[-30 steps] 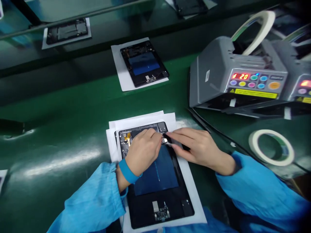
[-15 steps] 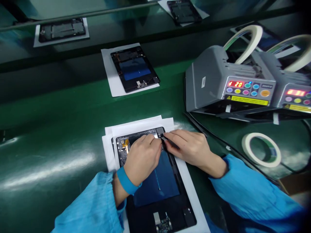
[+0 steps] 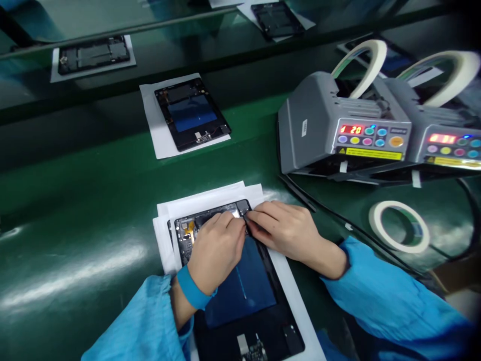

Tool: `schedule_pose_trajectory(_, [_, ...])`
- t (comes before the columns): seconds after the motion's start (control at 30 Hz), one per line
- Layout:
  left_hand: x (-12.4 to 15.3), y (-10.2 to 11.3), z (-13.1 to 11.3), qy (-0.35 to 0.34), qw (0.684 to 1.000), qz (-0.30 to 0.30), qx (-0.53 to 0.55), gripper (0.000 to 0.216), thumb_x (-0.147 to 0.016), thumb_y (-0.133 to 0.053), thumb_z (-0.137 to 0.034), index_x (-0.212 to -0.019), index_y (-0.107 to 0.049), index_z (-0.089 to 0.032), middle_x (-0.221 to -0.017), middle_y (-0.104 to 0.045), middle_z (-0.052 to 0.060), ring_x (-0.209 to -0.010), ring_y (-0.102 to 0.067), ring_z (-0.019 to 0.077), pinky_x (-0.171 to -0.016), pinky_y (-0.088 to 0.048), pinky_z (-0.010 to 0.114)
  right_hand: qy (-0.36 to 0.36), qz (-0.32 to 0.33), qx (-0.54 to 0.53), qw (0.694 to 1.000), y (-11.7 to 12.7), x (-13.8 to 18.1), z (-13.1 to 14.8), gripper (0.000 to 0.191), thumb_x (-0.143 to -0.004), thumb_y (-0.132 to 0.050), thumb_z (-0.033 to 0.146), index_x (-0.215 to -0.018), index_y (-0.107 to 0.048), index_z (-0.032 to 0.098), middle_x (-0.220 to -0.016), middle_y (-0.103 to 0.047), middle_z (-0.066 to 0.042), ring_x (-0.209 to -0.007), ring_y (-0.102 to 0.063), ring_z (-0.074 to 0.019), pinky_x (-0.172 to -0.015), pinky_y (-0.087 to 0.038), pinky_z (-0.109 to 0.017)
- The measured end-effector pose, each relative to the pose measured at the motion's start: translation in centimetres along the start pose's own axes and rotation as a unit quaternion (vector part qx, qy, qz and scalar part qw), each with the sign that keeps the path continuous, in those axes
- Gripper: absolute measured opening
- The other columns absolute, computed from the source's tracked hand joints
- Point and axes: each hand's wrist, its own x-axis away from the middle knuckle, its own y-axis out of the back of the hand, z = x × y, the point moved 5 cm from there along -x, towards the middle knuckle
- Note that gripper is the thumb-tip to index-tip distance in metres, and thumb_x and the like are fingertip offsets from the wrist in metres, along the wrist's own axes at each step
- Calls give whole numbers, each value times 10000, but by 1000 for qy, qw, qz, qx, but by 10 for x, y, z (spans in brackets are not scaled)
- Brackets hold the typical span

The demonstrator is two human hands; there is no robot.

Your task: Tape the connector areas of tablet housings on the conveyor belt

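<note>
The left hand and right hand meet over the tablet near its far right corner, fingers bunched; whether they pinch anything cannot be told. It lies on paper, long axis running away, far end leaning left, partly hidden by the left hand. The green bench also bears a second tablet beyond, and dispensers and a tape roll rightward.

1. The head camera looks forward and down from above the person's left hand and right hand.
2. It is close to the opened tablet, whose near end the view's bottom edge partly cuts off.
3. Farther off, the view takes in tape dispensers at right.
</note>
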Motion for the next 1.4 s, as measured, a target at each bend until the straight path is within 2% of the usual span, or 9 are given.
schedule_pose_trajectory(0.2, [-3,0,0,-1,1000,-2,5,165,-918,-451,-138,-834,-590,-166,-801,-566,44,-745,-540,199,-689,-482,341,8,15,0,1000,2,-1,1,219,-930,-473,169,-828,-668,170,-759,-608,-19,-663,-530,-133,-568,-370,-276])
schedule_pose_trajectory(0.53, [-3,0,1,2,1000,3,3,166,-920,-454,-142,-832,-594,-163,-802,-568,46,-753,-541,200,-688,-480,336,34,17,35,999,4,-3,8,220,-906,-483,102,-796,-667,151,-679,-555,-16,-639,-491,-159,-604,-369,-316])
schedule_pose_trajectory(0.83, [-4,-1,0,1,1000,13,0,160,-913,-454,-135,-836,-591,-164,-809,-578,50,-759,-551,199,-704,-485,338,10,80,74,994,0,0,23,169,-859,-515,74,-926,-669,76,-750,-542,-61,-706,-504,-207,-698,-430,-354])
schedule_pose_trajectory(0.97, [-5,5,0,-2,1000,-19,-2,157,-910,-447,-142,-847,-587,-177,-798,-589,44,-757,-565,192,-705,-481,324,-3,102,41,994,6,9,25,261,-872,-563,176,-1104,-622,70,-827,-585,-70,-764,-543,-216,-724,-468,-368])
schedule_pose_trajectory(1.03, [-6,7,1,-9,999,-32,-2,154,-912,-440,-160,-867,-586,-182,-795,-594,43,-761,-575,194,-701,-480,325,-15,77,8,997,21,25,15,307,-884,-566,233,-1163,-594,109,-888,-613,-67,-812,-563,-213,-829,-470,-401])
schedule_pose_trajectory(1.13, [-7,9,0,-24,999,-43,-5,170,-915,-423,-179,-864,-585,-184,-779,-594,43,-737,-581,196,-671,-478,322,-85,-54,61,993,63,68,-27,350,-877,-582,203,-1225,-554,183,-941,-638,-64,-846,-581,-215,-919,-440,-454])
schedule_pose_trajectory(1.23, [-7,11,-1,-28,998,-51,-12,186,-911,-416,-182,-837,-587,-183,-757,-591,42,-708,-584,197,-635,-472,316,-170,-187,235,939,104,115,-82,446,-823,-658,176,-1252,-540,183,-964,-634,-113,-862,-586,-275,-821,-475,-461])
schedule_pose_trajectory(1.3, [-7,13,-2,-27,998,-51,-15,190,-907,-416,-178,-825,-587,-184,-754,-593,40,-705,-589,195,-633,-474,313,-166,-198,295,920,113,133,-111,416,-817,-673,209,-1214,-569,139,-954,-637,-142,-845,-591,-298,-737,-481,-429])
schedule_pose_trajectory(1.4, [-7,13,-2,-32,998,-47,-18,176,-898,-427,-164,-823,-586,-179,-754,-589,38,-708,-589,196,-646,-477,315,-145,-165,327,919,110,137,-134,330,-854,-632,244,-1173,-606,164,-919,-652,-125,-830,-586,-279,-731,-458,-392])
